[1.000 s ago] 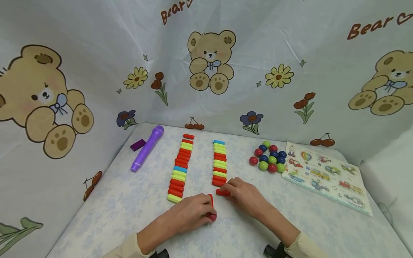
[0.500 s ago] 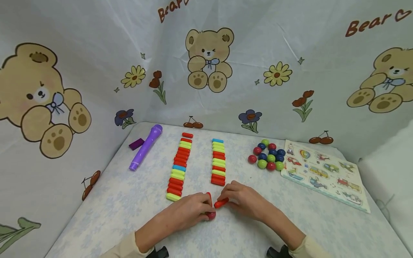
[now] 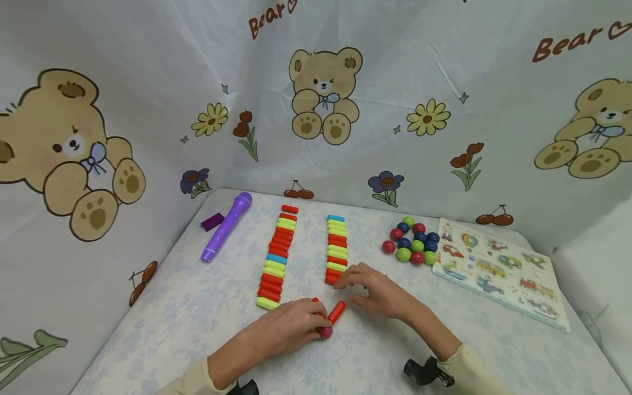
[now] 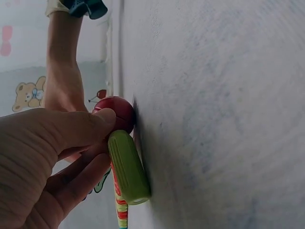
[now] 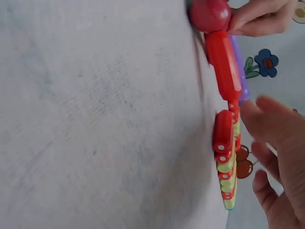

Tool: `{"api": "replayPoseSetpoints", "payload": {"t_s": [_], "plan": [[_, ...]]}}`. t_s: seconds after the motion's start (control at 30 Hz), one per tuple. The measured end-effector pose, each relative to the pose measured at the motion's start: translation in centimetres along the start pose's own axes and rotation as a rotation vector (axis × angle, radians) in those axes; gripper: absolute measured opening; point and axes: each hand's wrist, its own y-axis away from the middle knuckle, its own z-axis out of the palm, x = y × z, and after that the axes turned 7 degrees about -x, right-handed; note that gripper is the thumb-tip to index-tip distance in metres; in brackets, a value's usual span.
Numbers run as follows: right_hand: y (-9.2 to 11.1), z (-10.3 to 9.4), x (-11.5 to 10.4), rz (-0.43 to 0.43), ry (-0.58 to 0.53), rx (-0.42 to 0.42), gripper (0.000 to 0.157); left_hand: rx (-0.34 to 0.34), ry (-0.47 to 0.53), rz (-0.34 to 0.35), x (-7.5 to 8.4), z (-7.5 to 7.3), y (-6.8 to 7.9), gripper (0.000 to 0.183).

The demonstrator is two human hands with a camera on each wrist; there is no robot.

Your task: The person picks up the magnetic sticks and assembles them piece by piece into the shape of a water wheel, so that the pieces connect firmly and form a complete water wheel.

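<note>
My left hand (image 3: 291, 328) pinches a dark red ball (image 4: 116, 113) between thumb and fingers, low over the table. One red rod (image 3: 337, 312) meets the ball and slants away to its far right. Past the left fingers the tip of another red rod (image 3: 315, 299) peeks out, mostly hidden. In the left wrist view a green rod (image 4: 127, 167) touches the ball's side; the head view hides it. My right hand (image 3: 377, 291) holds nothing, its fingers loosely bent and apart. Its fingertips are nearest the near end of the right row of rods (image 3: 337, 247).
A longer row of coloured rods (image 3: 273, 269) lies to the left. Farther left are a purple toy microphone (image 3: 224, 227) and a dark purple block (image 3: 212, 221). Several red, blue and green balls (image 3: 417, 246) cluster at right, beside a picture board (image 3: 498, 269).
My right hand has carried a red rod from beside the right row to the ball, let it go and drawn back. My left hand stays nearly in place, still pinching the ball.
</note>
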Motion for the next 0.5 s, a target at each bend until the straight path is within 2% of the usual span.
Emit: {"api": "replayPoseSetpoints", "payload": {"t_s": [0.13, 0.27, 0.5], "plan": [[-1.1, 0.2, 0.3, 0.045, 0.114, 0.033, 0.032, 0.003, 0.009, -0.010, 0.2, 0.1, 0.0, 0.020], [-1.3, 0.9, 0.4, 0.062, 0.222, 0.051, 0.031, 0.017, -0.005, -0.014, 0.3, 0.3, -0.1, 0.019], [-0.7, 1.2, 0.5, 0.083, 0.264, 0.056, 0.026, 0.015, -0.043, -0.074, 0.3, 0.2, -0.1, 0.027]]}}
